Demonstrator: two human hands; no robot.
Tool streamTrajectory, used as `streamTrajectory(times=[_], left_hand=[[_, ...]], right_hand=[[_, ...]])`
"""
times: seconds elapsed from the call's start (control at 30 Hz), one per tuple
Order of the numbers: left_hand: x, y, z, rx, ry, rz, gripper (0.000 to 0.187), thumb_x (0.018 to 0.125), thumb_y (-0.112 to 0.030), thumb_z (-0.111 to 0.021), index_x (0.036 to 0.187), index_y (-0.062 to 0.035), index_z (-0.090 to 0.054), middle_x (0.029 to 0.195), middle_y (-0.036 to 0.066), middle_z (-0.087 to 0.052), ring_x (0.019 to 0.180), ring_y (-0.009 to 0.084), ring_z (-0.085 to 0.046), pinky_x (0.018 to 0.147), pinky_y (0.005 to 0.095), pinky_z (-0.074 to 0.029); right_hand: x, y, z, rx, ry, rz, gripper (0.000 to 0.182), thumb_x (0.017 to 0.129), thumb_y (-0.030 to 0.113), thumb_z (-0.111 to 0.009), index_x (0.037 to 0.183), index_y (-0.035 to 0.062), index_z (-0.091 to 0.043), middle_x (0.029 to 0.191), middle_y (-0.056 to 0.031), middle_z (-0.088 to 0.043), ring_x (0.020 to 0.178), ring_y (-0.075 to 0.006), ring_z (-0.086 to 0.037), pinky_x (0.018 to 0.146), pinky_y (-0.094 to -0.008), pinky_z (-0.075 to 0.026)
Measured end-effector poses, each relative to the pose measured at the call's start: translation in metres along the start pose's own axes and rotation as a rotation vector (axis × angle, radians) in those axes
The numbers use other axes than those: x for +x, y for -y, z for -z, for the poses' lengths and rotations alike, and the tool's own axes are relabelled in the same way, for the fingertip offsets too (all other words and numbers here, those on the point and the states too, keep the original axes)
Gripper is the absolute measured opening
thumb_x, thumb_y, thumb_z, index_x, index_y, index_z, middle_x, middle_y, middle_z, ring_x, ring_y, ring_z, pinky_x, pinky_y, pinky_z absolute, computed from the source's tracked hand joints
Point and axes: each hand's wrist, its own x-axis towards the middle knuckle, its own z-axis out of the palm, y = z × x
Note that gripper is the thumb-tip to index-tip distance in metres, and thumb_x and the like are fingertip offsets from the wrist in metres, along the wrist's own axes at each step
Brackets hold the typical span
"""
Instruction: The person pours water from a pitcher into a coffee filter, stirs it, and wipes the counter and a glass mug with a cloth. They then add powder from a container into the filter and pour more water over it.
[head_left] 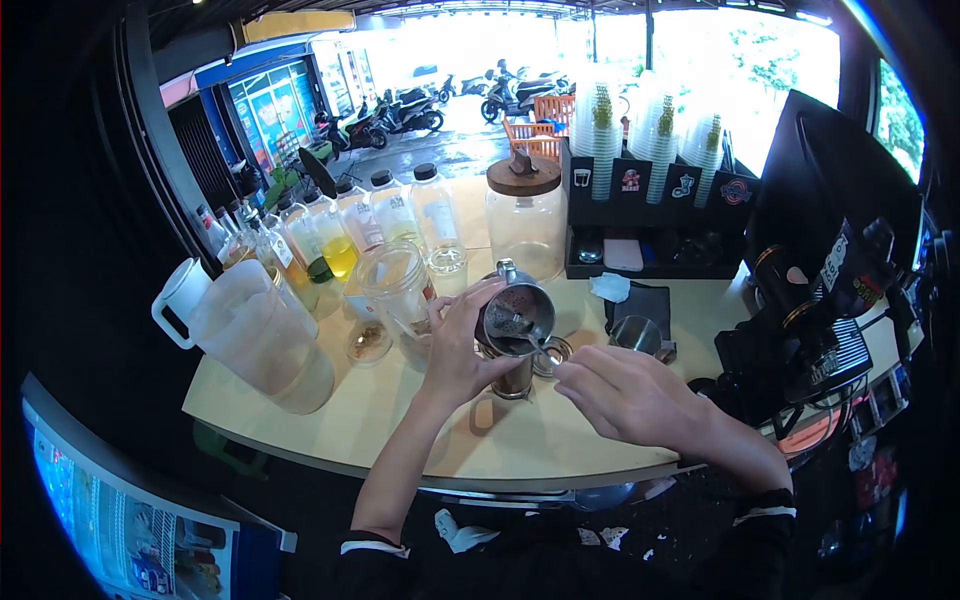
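Gripping a tilted metal cup (pixel 517 318) above a glass (pixel 513 380) on the counter (pixel 540 435), the left hand (pixel 462 345) steadies it so the right hand (pixel 625 395), fingers pinched, can apparently stir with a spoon (pixel 540 343).

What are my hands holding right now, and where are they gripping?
The left hand grips the metal cup around its side, tilting it. The right hand pinches a spoon by its handle end, with the bowl inside the cup.
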Motion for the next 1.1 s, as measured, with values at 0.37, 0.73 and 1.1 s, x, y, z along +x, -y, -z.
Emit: streamTrajectory(times=[0.37, 0.73, 1.1], left_hand=[[0.002, -0.003, 0.001, 0.007, -0.011, 0.006, 0.087, 0.053, -0.027, -0.088, 0.127, -0.0106, -0.046, 0.128, 0.008, -0.055, 0.118, 0.0212, -0.051, 0.097, 0.0369, -0.028], [0.002, -0.001, 0.007, 0.022, 0.013, 0.016, 0.086, 0.056, -0.030, -0.086, 0.130, -0.0139, -0.044, 0.130, 0.006, -0.053, 0.119, 0.0186, -0.050, 0.098, 0.0391, -0.027], [0.003, 0.000, 0.010, 0.008, 0.019, 0.040, 0.085, 0.055, -0.027, -0.086, 0.129, -0.0159, -0.045, 0.130, 0.004, -0.053, 0.119, 0.0191, -0.051, 0.098, 0.0405, -0.027]], right_hand=[[0.002, 0.005, 0.006, -0.019, 0.006, 0.015, 0.017, 0.075, 0.005, -0.059, 0.089, -0.0020, -0.052, 0.080, -0.0103, -0.050, 0.073, -0.0239, -0.058, 0.062, -0.0340, -0.048], [0.005, -0.002, -0.001, -0.169, 0.080, 0.190, 0.025, 0.073, 0.007, -0.058, 0.094, -0.0049, -0.054, 0.081, -0.0081, -0.049, 0.076, -0.0192, -0.057, 0.067, -0.0307, -0.048], [0.006, -0.005, 0.000, -0.184, 0.054, 0.159, 0.021, 0.075, 0.008, -0.057, 0.093, -0.0032, -0.055, 0.082, -0.0073, -0.050, 0.076, -0.0173, -0.056, 0.066, -0.0301, -0.047]])
